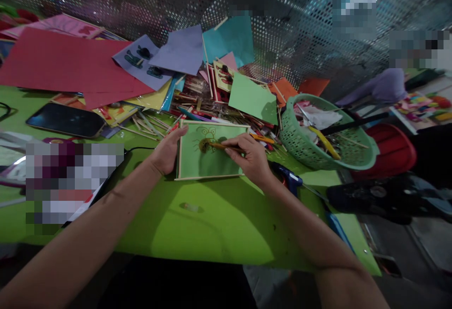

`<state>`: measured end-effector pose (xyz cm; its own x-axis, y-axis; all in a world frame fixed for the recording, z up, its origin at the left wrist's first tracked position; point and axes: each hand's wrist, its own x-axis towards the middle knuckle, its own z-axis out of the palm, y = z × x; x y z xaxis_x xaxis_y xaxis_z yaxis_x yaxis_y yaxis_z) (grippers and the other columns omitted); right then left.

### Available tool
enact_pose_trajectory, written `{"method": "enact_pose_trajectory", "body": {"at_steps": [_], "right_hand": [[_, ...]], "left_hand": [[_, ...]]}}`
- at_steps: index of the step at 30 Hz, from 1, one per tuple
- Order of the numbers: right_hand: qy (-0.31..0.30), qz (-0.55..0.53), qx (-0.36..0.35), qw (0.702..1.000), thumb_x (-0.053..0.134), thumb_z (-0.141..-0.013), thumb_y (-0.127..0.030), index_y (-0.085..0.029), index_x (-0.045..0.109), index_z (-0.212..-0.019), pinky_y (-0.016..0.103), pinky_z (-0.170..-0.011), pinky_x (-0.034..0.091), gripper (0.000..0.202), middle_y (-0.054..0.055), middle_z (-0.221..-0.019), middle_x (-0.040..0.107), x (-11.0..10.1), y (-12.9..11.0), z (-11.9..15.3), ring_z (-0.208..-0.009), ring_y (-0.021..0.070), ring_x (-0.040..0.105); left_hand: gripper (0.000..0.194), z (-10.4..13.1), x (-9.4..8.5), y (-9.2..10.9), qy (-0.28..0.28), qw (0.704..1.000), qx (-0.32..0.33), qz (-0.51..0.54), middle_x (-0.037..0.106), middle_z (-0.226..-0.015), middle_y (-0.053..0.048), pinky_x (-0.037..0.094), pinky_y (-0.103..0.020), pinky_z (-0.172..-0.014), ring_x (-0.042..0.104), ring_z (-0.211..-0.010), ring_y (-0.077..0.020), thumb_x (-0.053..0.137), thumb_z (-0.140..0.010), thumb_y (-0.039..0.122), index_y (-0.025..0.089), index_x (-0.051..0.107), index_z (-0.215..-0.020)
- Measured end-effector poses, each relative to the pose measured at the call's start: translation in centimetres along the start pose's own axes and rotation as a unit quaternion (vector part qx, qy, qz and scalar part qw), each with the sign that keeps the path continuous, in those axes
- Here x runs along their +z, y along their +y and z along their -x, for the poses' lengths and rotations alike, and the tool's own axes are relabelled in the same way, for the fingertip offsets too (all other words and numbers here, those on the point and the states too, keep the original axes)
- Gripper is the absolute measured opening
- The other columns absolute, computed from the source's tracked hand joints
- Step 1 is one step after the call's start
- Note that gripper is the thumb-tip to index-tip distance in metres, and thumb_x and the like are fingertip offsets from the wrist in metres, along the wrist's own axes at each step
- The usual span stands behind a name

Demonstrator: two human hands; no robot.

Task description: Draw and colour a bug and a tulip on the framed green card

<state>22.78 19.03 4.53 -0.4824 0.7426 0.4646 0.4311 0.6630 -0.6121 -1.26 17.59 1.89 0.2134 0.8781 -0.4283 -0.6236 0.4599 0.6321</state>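
Stick-framed green card [228, 164]: over the near-middle of the green table [212, 233], between the two hands; its drawn side faces up, toward the camera.
Long axis: left to right across the view, the short sides running away from the person; the drawn eyes are nearer the far edge.
Left hand [167, 153]: closed on the card's left edge, thumb on the border; the fingers' hold underneath is hidden.
Right hand [250, 157]: thumb and fingers pinched together on a slim brown tool [219, 146], over the card's right part.
Tool tip: pointing left, at the round brown patch [204, 146] below the drawn eyes; whether it touches cannot be told.
Beyond the card: loose thin sticks and a plain light green sheet [251, 98].
Right side: blue glue gun [292, 178] near the right forearm, green basket [300, 145] farther off.
Left side: dark phone [65, 121] lying flat, near large red paper [52, 64].
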Motion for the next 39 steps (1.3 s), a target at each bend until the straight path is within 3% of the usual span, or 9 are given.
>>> {"method": "enact_pose_trajectory", "body": {"at_steps": [8,20,25,34,39], "right_hand": [[-0.020,-0.009,-0.007,1.000,0.063,-0.091,-0.018,-0.024,0.072,-0.102,0.029,-0.069,0.053,0.015,0.004,-0.092,0.067,-0.15,-0.11,0.12,-0.084,0.0172,0.064],[-0.030,0.000,-0.014,0.999,0.063,-0.091,-0.017,-0.023,0.072,-0.101,0.029,-0.068,0.051,0.015,0.004,-0.090,0.066,-0.23,-0.01,0.12,-0.082,0.0165,0.063],[-0.007,-0.002,0.000,1.000,0.063,-0.092,-0.018,-0.023,0.072,-0.102,0.029,-0.068,0.052,0.015,0.005,-0.092,0.066,-0.33,-0.14,0.14,-0.084,0.0171,0.064],[-0.007,-0.003,0.007,1.000,0.063,-0.092,-0.019,-0.024,0.072,-0.102,0.030,-0.069,0.053,0.014,0.004,-0.093,0.067,-0.30,-0.15,0.19,-0.085,0.0175,0.064],[-0.016,0.002,0.001,1.000,0.062,-0.092,-0.020,-0.024,0.072,-0.102,0.030,-0.069,0.053,0.014,0.005,-0.093,0.068,-0.33,-0.07,0.20,-0.084,0.0178,0.064]], "left_hand": [[0.052,0.19,0.24,0.09,0.012,1.000,-0.004,-0.004,0.080,-0.101,-0.014,0.056,-0.048,-0.097,0.075,-0.098,-0.0339,0.061,-0.083,0.044,0.012,0.069,-0.123],[0.055,0.02,0.03,0.00,-0.016,0.999,0.015,-0.024,0.080,-0.099,-0.015,0.056,-0.049,-0.096,0.075,-0.098,-0.0346,0.062,-0.082,0.047,0.012,0.069,-0.124],[0.053,0.10,0.18,0.01,0.003,1.000,0.008,-0.019,0.080,-0.098,-0.014,0.057,-0.048,-0.095,0.075,-0.097,-0.0340,0.062,-0.082,0.047,0.013,0.069,-0.122],[0.056,0.06,0.00,0.01,-0.024,0.999,0.010,-0.022,0.080,-0.100,-0.014,0.056,-0.049,-0.097,0.074,-0.099,-0.0347,0.062,-0.082,0.048,0.012,0.068,-0.125],[0.053,0.03,0.02,-0.04,-0.005,1.000,0.013,-0.016,0.080,-0.098,-0.014,0.057,-0.049,-0.095,0.075,-0.096,-0.0347,0.063,-0.082,0.046,0.012,0.070,-0.122]]}}
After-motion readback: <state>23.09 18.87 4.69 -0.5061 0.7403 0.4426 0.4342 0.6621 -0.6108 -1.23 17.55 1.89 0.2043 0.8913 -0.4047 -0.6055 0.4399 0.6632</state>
